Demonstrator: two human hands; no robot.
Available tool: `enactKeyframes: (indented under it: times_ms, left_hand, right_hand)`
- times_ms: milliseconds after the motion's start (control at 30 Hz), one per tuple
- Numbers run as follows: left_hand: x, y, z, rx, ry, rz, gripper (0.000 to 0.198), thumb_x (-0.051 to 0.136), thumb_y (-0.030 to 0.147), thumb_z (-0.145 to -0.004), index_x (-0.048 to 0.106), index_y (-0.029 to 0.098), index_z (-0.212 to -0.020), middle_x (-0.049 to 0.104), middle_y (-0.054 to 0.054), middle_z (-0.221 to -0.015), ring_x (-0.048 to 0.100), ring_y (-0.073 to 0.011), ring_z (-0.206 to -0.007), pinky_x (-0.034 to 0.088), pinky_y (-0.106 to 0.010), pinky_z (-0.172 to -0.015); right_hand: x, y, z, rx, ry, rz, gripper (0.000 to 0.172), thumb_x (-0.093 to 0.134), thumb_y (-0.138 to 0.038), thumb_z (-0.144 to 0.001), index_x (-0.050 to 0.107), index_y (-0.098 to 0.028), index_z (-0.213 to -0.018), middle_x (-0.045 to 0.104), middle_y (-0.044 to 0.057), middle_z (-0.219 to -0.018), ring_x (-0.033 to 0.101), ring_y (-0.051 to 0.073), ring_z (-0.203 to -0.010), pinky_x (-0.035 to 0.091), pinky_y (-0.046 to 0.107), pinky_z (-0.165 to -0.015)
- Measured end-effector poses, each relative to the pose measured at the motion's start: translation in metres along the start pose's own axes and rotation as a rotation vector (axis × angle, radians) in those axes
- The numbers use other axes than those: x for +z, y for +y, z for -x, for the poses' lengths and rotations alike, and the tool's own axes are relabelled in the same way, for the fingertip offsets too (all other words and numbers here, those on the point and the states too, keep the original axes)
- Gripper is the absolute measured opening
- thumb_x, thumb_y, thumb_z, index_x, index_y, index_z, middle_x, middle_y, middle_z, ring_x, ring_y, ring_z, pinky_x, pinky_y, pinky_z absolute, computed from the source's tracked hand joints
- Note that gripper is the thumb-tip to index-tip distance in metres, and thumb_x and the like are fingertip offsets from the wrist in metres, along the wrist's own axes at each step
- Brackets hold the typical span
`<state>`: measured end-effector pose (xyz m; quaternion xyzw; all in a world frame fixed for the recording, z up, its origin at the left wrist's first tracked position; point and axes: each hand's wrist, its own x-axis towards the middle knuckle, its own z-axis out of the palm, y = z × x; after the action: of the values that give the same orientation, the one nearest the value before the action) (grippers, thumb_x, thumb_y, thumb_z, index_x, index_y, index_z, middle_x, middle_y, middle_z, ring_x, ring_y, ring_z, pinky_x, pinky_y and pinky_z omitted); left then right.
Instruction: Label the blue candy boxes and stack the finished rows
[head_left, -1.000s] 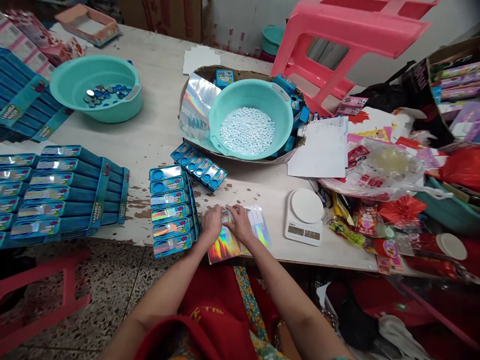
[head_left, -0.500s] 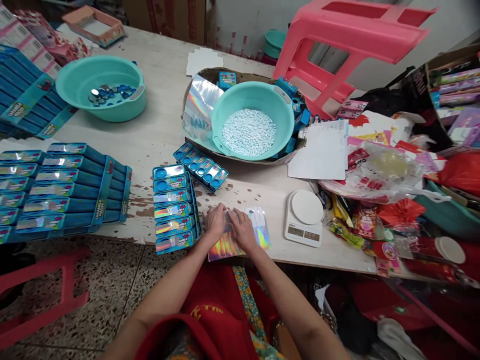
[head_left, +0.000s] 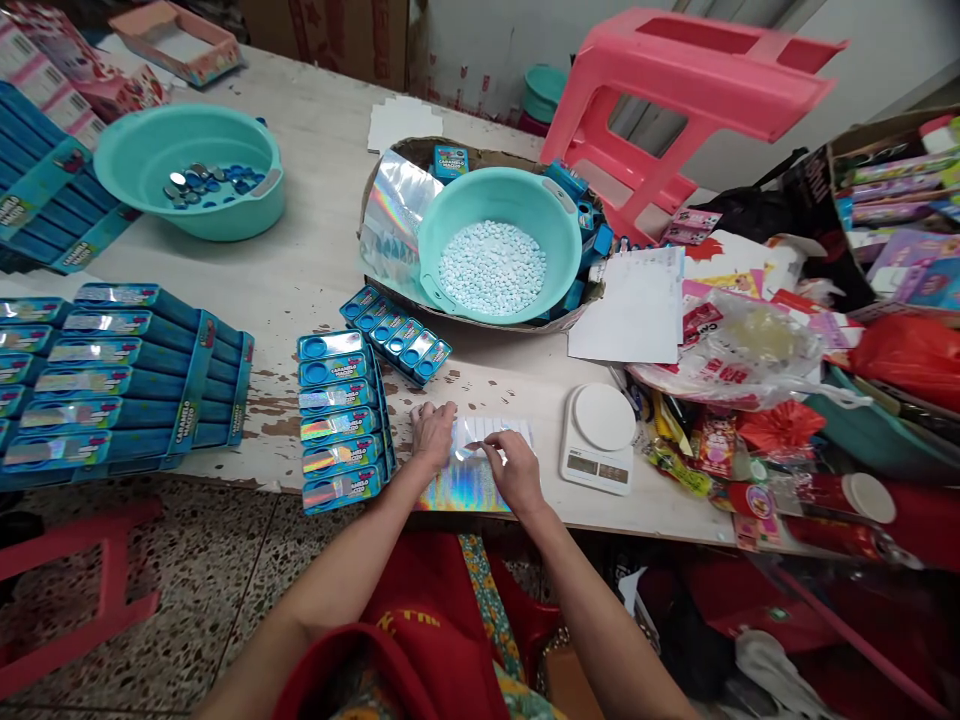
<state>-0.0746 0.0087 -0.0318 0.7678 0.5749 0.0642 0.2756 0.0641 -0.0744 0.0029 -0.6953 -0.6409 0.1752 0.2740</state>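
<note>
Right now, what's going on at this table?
A person's right hand appears to pinch a small shiny strip over a holographic sheet. The left hand rests at the sheet's left edge. Blue packs stand to the left, a white scale to the right, and a basin of white pellets beyond.

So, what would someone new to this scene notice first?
Probably the big pink plastic stool at the back right, and the turquoise basin of white pellets set in a cardboard box mid-table. Then the rainbow glare of the holographic sheet at the near edge, with the left hand on its left side and the right hand over its right part.
</note>
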Motion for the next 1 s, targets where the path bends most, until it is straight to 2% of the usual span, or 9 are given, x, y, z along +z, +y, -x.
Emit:
enactKeyframes:
  times_ms: [133,267,333,433,567,667,733,867,1000]
  left_hand:
    - [-0.023,0.016,0.01,0.002,0.092,0.508,0.03,0.035,0.025,-0.09,0.054,0.022,-0.112,0.055,-0.007,-0.124,0.039,-0.0236,-0.119,0.024,-0.043,-0.102]
    - [-0.053,0.041,0.034,0.052,-0.196,1.136,0.039,0.035,0.041,-0.089,0.05,0.018,-0.116,0.06,-0.01,-0.113,0.056,-0.0193,-0.101,0.044,-0.032,-0.082]
    - [-0.068,0.05,0.048,0.019,-0.266,1.147,0.034,0.049,0.044,-0.082,0.056,0.015,-0.099,0.065,-0.005,-0.083,0.06,-0.0161,-0.077,0.046,-0.027,-0.067]
    - [-0.099,0.049,0.066,-0.005,-0.178,0.989,0.028,0.05,0.043,-0.081,0.057,0.016,-0.076,0.056,0.002,-0.061,0.053,-0.0101,-0.054,0.042,-0.022,-0.055]
    - [-0.159,0.016,0.085,0.0,-0.048,0.776,0.024,0.043,0.037,-0.084,0.059,0.02,-0.085,0.057,0.003,-0.064,0.051,-0.0084,-0.052,0.039,-0.02,-0.054]
    - [-0.202,-0.027,0.09,-0.06,0.064,0.72,0.024,0.045,0.036,-0.083,0.052,0.021,-0.1,0.053,0.006,-0.06,0.05,-0.0094,-0.052,0.037,-0.02,-0.051]
    - [-0.223,-0.057,0.087,-0.06,0.111,0.711,0.022,0.046,0.035,-0.082,0.049,0.021,-0.098,0.049,0.007,-0.057,0.048,-0.0095,-0.052,0.036,-0.019,-0.05]
    - [-0.239,-0.101,0.067,-0.01,0.159,0.695,0.015,0.044,0.029,-0.081,0.046,0.02,-0.093,0.047,0.007,-0.06,0.047,-0.0098,-0.054,0.036,-0.02,-0.052]
    - [-0.23,-0.123,0.045,0.0,0.206,0.626,0.012,0.042,0.026,-0.08,0.046,0.02,-0.09,0.047,0.006,-0.061,0.047,-0.0108,-0.056,0.035,-0.021,-0.053]
  right_hand:
    - [-0.039,-0.024,-0.006,0.125,0.039,-0.184,0.014,0.05,-0.031,-0.086,0.055,-0.02,-0.079,0.059,0.002,-0.077,0.053,0.015,-0.07,0.043,0.028,-0.067]
    - [-0.07,-0.051,-0.013,0.232,0.048,-0.286,0.017,0.055,-0.035,-0.083,0.056,-0.02,-0.077,0.059,0.0,-0.074,0.053,0.014,-0.068,0.043,0.027,-0.067]
    - [-0.079,-0.065,-0.014,0.258,0.043,-0.347,0.017,0.057,-0.035,-0.081,0.056,-0.019,-0.077,0.059,0.0,-0.073,0.053,0.014,-0.068,0.043,0.027,-0.067]
    - [-0.081,-0.087,-0.018,0.304,0.038,-0.451,0.018,0.059,-0.036,-0.079,0.058,-0.019,-0.077,0.059,0.0,-0.072,0.053,0.013,-0.067,0.043,0.027,-0.065]
    - [-0.059,-0.129,-0.035,0.257,0.035,-0.549,0.018,0.063,-0.037,-0.076,0.061,-0.019,-0.075,0.059,0.002,-0.08,0.054,0.015,-0.076,0.044,0.026,-0.065]
    - [-0.027,-0.169,-0.058,0.162,-0.029,-0.577,0.019,0.064,-0.038,-0.074,0.064,-0.019,-0.071,0.057,0.002,-0.079,0.055,0.016,-0.077,0.044,0.026,-0.066]
    - [-0.005,-0.193,-0.076,0.117,-0.046,-0.558,0.018,0.064,-0.037,-0.072,0.065,-0.019,-0.068,0.057,0.002,-0.078,0.054,0.016,-0.077,0.043,0.028,-0.068]
    - [0.032,-0.219,-0.106,0.06,0.026,-0.405,0.014,0.062,-0.032,-0.071,0.067,-0.02,-0.068,0.056,0.004,-0.084,0.051,0.019,-0.085,0.041,0.032,-0.078]
    - [0.052,-0.223,-0.123,0.049,0.087,-0.253,0.012,0.06,-0.029,-0.071,0.065,-0.019,-0.066,0.053,0.006,-0.087,0.048,0.023,-0.089,0.038,0.037,-0.083]
